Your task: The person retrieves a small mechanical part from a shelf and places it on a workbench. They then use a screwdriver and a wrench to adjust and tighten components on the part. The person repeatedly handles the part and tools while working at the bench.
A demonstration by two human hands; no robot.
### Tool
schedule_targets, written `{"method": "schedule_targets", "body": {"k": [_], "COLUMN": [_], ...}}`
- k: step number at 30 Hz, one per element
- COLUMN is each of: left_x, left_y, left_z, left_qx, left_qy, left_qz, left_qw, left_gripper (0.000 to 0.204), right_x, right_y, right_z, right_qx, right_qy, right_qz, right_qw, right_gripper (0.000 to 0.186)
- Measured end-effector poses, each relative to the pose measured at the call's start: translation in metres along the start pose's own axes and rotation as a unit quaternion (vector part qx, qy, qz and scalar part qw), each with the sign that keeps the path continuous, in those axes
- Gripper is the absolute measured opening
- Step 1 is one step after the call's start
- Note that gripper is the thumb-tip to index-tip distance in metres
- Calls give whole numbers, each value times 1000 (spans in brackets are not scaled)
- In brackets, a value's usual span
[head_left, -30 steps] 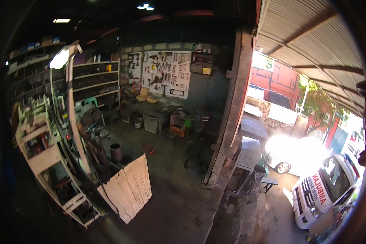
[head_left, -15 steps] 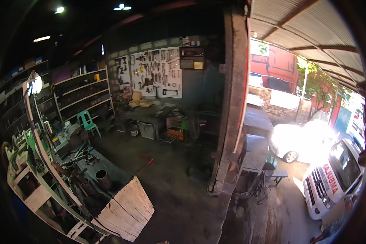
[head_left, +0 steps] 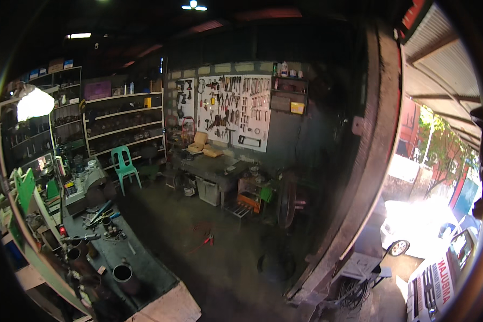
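Observation:
Neither my left hand nor my right hand shows in the head view. I look into a dim workshop. A cluttered workbench (head_left: 145, 268) runs along the lower left with metal pipe pieces (head_left: 122, 272) and hand tools on it. A white pegboard (head_left: 233, 110) full of hanging tools covers the back wall, above a dark work table (head_left: 212, 163). A green plastic chair (head_left: 122, 163) stands by the shelves.
Metal shelving (head_left: 123, 123) lines the left back wall. A thick wooden post (head_left: 359, 177) divides the shop from the bright yard on the right, where a white car (head_left: 413, 228) and a white van (head_left: 440, 284) stand. A lit lamp (head_left: 35, 103) hangs left. Red pliers (head_left: 207, 240) lie on the concrete floor.
The view has moved forward and swung left into the workshop. The back wall and pegboard are larger, the post has shifted right, and the wooden board has slid to the bottom edge.

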State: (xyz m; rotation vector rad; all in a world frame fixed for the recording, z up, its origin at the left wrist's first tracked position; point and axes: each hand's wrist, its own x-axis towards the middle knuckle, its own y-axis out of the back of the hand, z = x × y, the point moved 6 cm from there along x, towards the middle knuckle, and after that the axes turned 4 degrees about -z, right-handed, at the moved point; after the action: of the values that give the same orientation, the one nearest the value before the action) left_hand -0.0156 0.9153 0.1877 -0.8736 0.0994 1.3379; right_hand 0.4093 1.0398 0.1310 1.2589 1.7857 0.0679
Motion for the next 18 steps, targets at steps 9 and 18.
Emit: {"method": "schedule_targets", "body": {"k": [9, 18], "left_x": [221, 406], "left_y": [-11, 79], "left_z": [255, 365], "left_qx": [11, -230], "left_qy": [-77, -106], "left_qz": [21, 72], "left_qw": [997, 965], "left_gripper": [31, 17], "right_x": [138, 364], "right_y": [90, 143], "right_z": [-86, -194], "right_qx": [31, 0], "right_qy": [-59, -83], "right_qz": [15, -63], "right_qw": [998, 995], "right_gripper": [53, 59]}}
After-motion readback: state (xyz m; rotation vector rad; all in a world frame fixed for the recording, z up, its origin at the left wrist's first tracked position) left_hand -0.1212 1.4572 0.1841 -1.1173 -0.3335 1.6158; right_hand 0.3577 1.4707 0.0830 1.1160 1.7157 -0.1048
